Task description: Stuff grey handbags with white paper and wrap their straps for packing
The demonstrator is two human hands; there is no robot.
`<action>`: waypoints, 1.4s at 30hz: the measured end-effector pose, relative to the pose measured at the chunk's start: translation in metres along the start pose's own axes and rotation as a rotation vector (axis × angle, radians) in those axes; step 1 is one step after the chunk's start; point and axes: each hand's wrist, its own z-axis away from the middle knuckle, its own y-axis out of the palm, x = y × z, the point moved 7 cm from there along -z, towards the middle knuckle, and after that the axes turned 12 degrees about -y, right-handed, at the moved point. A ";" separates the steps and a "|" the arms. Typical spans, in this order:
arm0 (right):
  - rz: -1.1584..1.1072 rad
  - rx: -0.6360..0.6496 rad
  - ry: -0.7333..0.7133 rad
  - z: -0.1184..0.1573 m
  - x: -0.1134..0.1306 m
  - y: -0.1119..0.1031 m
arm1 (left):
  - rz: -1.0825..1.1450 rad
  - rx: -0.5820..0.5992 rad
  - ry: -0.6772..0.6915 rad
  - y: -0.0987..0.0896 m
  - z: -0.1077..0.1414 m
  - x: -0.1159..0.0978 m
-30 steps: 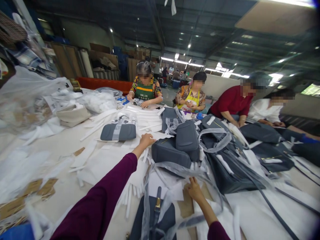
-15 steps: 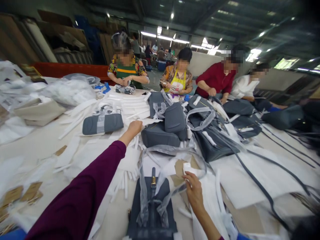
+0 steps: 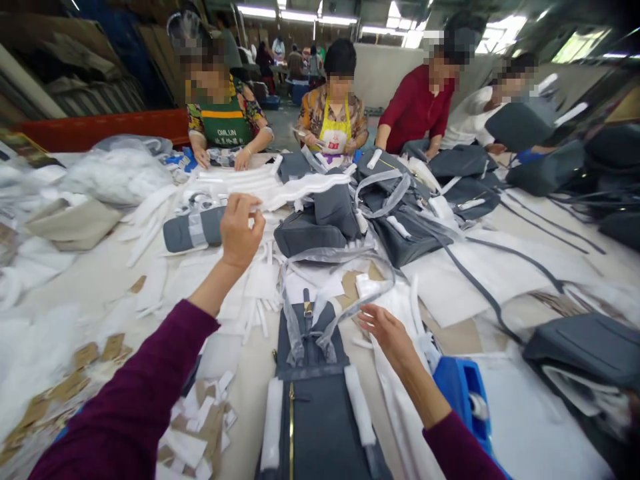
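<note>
Pale table [image 3: 250,393] below — my left hand [image 3: 241,230] pinches a long white foam-like strip [image 3: 310,188], extending rightward; right hand [image 3: 389,335] loosely open.

Two deep purple sleeves [image 3: 137,380] — plain, unpatterned, lightly creased

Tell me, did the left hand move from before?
Yes, leftward. The left hand was to the right of the taped gray bag; now, in view, it covers that bag's right end.
</note>
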 end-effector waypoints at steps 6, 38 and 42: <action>-0.420 0.138 0.283 0.045 0.015 0.021 | 0.259 0.397 0.154 -0.055 0.188 -0.067; 0.220 -0.160 -0.269 0.100 -0.001 -0.064 | 0.419 0.428 -0.863 0.010 0.297 -0.069; 0.345 -0.050 -0.412 0.037 0.034 -0.007 | 0.319 0.267 -0.916 0.006 0.257 -0.034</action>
